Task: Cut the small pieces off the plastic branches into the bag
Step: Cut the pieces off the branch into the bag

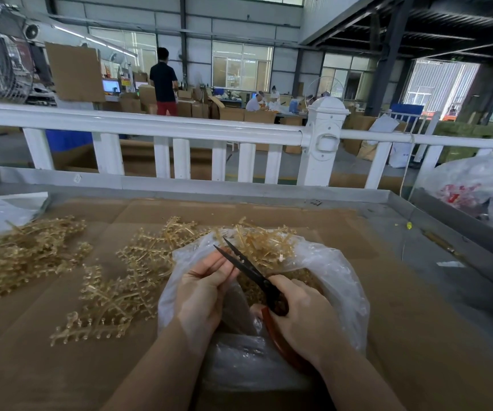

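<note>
— Amber branches (114,289) lie on our cardboard (387,321), left of the bag (337,280); cut bits fill it.
— Our right hand (304,318) grips the scissors (248,269), blades parted over the bag.
— Our left hand (206,289)?
— Fingers curled, perhaps pinching a branch; we can't tell.

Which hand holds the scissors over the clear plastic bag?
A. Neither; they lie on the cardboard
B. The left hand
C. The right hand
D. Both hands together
C: the right hand grips the red handles of the scissors, blades open above the bag.
</note>
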`<action>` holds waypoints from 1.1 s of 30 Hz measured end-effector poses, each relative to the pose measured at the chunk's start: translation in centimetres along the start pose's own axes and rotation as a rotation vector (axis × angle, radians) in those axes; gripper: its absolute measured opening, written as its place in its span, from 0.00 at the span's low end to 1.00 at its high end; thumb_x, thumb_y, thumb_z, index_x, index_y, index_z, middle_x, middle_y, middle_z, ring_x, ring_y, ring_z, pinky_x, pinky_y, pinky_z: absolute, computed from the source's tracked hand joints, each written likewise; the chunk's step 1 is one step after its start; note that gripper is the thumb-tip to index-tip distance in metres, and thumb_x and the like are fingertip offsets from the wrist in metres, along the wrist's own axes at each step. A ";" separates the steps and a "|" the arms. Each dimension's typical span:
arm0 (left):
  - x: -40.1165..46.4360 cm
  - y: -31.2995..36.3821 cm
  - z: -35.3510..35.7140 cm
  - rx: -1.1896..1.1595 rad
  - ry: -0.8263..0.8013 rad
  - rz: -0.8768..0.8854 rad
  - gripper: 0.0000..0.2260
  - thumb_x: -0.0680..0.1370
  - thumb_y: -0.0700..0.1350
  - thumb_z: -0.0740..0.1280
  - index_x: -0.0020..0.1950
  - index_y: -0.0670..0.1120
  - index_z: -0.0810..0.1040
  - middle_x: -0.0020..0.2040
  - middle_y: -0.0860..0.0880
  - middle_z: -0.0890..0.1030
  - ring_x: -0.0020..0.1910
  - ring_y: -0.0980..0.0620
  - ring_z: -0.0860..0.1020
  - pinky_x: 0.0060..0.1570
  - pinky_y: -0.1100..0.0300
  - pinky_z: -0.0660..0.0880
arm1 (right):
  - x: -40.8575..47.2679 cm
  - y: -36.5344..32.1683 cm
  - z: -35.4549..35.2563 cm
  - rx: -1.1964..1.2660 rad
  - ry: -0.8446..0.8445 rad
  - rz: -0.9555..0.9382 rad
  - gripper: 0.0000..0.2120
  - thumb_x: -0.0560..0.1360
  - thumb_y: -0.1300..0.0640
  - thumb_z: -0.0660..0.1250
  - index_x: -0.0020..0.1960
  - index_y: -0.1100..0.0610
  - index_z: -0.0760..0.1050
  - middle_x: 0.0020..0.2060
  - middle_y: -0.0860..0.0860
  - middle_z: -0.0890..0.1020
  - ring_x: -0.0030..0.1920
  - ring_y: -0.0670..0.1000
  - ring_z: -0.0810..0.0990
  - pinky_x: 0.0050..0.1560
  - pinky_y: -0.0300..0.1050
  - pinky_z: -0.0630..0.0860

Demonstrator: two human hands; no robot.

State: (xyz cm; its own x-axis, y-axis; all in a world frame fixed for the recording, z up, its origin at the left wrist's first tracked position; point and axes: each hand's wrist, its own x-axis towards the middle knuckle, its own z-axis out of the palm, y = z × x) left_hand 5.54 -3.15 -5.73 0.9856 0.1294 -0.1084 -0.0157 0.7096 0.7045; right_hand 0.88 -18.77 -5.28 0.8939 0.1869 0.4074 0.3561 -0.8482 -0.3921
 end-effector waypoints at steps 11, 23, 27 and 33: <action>0.1 0.0 0.0 0.016 -0.038 0.028 0.12 0.75 0.27 0.62 0.52 0.39 0.80 0.45 0.45 0.86 0.45 0.51 0.84 0.43 0.63 0.81 | -0.2 -0.3 -0.5 0.028 0.022 0.034 0.20 0.72 0.36 0.65 0.60 0.44 0.74 0.49 0.43 0.80 0.51 0.44 0.76 0.48 0.35 0.70; -0.2 0.2 0.0 0.050 -0.031 -0.034 0.07 0.77 0.30 0.60 0.51 0.37 0.76 0.45 0.42 0.78 0.46 0.50 0.79 0.39 0.65 0.80 | -0.3 -0.3 0.7 -0.085 0.075 0.008 0.22 0.74 0.35 0.60 0.63 0.46 0.71 0.51 0.45 0.77 0.54 0.46 0.73 0.54 0.38 0.71; -0.3 0.2 0.1 0.059 -0.061 -0.028 0.07 0.77 0.29 0.60 0.47 0.38 0.75 0.41 0.43 0.76 0.42 0.51 0.78 0.37 0.65 0.80 | -0.2 -0.3 1.0 -0.100 0.091 0.015 0.23 0.74 0.35 0.59 0.63 0.46 0.71 0.52 0.45 0.77 0.54 0.46 0.73 0.53 0.37 0.70; -0.4 -0.1 0.3 0.094 -0.046 0.031 0.09 0.77 0.28 0.60 0.45 0.40 0.75 0.34 0.46 0.77 0.35 0.53 0.80 0.35 0.65 0.80 | -0.1 -0.3 1.1 -0.118 0.130 0.000 0.22 0.73 0.37 0.64 0.61 0.48 0.75 0.48 0.46 0.80 0.51 0.48 0.76 0.50 0.39 0.72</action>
State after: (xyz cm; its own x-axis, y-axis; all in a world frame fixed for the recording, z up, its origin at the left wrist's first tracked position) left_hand 5.16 -3.50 -5.49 0.9916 0.1173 -0.0548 -0.0328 0.6370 0.7702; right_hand 1.00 -18.02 -6.09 0.8481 0.1278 0.5141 0.3148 -0.9021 -0.2951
